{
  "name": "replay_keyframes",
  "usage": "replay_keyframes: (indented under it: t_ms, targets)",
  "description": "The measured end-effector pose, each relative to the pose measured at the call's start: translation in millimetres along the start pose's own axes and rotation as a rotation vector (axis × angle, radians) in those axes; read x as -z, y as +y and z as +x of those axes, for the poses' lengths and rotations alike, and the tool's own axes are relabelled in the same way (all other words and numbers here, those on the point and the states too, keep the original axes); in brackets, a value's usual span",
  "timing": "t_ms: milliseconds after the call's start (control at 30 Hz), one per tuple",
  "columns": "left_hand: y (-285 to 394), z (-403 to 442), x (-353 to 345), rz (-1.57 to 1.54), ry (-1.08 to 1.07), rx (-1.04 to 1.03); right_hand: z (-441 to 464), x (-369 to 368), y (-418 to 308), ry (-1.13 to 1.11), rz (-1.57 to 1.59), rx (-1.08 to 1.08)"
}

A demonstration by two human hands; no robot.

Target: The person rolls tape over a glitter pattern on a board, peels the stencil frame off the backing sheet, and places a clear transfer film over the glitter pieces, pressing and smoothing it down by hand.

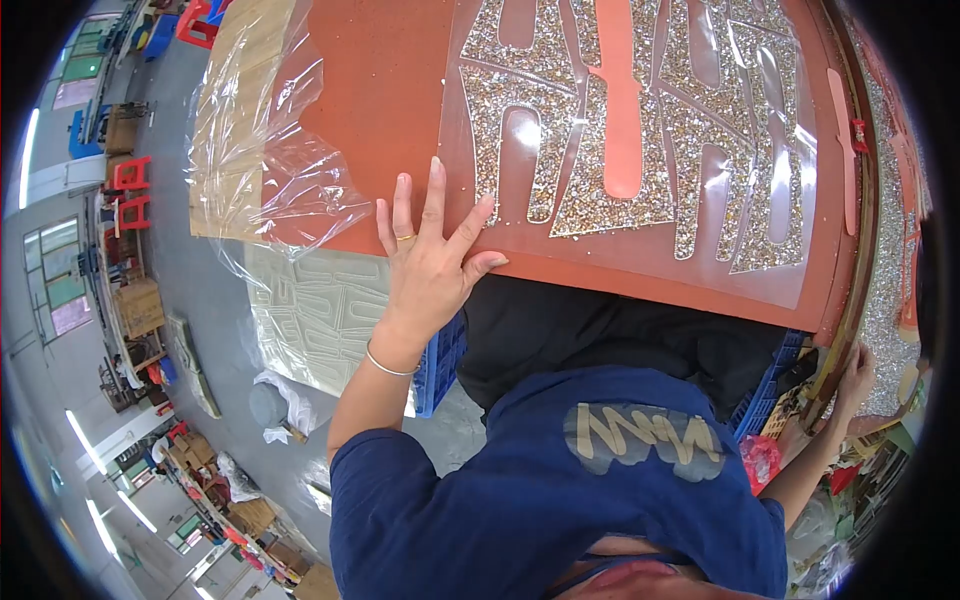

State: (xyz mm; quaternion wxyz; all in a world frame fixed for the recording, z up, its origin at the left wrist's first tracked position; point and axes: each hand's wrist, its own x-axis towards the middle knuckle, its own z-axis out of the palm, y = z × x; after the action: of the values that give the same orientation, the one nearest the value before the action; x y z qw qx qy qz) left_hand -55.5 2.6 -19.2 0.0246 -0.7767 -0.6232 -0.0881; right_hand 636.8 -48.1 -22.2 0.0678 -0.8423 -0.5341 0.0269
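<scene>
My left hand (428,245) rests on the front edge of a red-brown board (385,90), its fingers spread and nothing held. To its right lies a clear plastic sheet (800,265) bearing glittery, sequin-like pieces (610,215) with cut-out shapes. A coral-coloured strip (622,130) lies across the glittery pieces. Far to the right, my right hand (855,375) is low beside the wooden edge (845,350) of the board and a second glittery surface; its fingers are too small and partly hidden to read.
Crumpled clear film (300,150) covers the board's left part. Blue crates (440,365) stand below. A pale patterned sheet (325,315) hangs lower left. Red stools (132,173) and a grey bucket (268,405) are on the floor at left.
</scene>
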Motion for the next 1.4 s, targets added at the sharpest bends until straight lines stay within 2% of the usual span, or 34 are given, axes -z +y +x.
replay_keyframes:
  t_ms: [33, 100, 133, 200, 267, 333, 367, 433, 500, 700, 1100, 1233, 1300, 1333, 1400]
  targets:
    - [-0.1, 0.3, 0.2, -0.017, -0.01, 0.001, -0.9, 2.1, -9.5, 0.0, -0.003, 0.003]
    - [1.3, -0.4, -1.6, -0.038, -0.013, 0.004, -2.2, 7.4, -35.4, 0.181, 0.055, 0.031]
    - [3.1, -1.7, -3.6, -0.069, 0.0, -0.004, -3.8, 10.7, -65.4, 0.186, 0.051, 0.034]
    - [9.1, -3.3, -6.7, -0.107, 0.01, -0.014, -11.1, 14.2, -153.6, 0.171, 0.646, 0.082]
    - [18.5, -1.7, -7.3, -0.058, 0.014, -0.045, -18.6, 0.5, -233.3, 0.007, 0.793, 0.334]
    - [28.1, 0.1, -7.8, -0.128, 0.036, -0.037, -51.5, -13.1, -326.7, -0.347, 0.993, 0.313]
    - [32.5, 0.7, -9.6, -0.192, 0.054, -0.025, -59.6, -15.6, -374.0, -0.31, 0.782, 0.758]
    - [38.3, 0.5, -17.3, -0.241, 0.1, 0.006, -83.3, -51.8, -450.8, -0.189, 0.813, 1.207]
    - [40.8, 0.1, -19.8, -0.325, 0.184, 0.029, -87.2, -64.7, -478.0, -0.121, 0.743, 1.316]
    - [39.5, -0.7, -20.8, -0.316, 0.192, -0.006, -86.8, -77.0, -488.7, -0.062, 0.604, 1.403]
    - [42.6, 0.2, -21.3, -0.238, 0.154, -0.009, -91.7, -53.2, -473.5, -0.093, 0.345, 1.399]
    - [43.1, 0.9, -22.1, -0.229, 0.149, -0.027, -85.9, -56.1, -467.8, -0.134, 0.452, 1.372]
    - [43.9, 0.7, -21.5, -0.268, 0.146, 0.016, -82.3, -53.1, -464.1, -0.194, 0.641, 1.188]
    - [44.5, 0.2, -21.1, -0.266, 0.142, 0.011, -80.2, -49.9, -460.4, -0.193, 0.645, 1.181]
    - [44.9, 1.3, -19.8, -0.243, 0.129, -0.027, -71.8, -39.3, -448.9, -0.153, 0.841, 0.969]
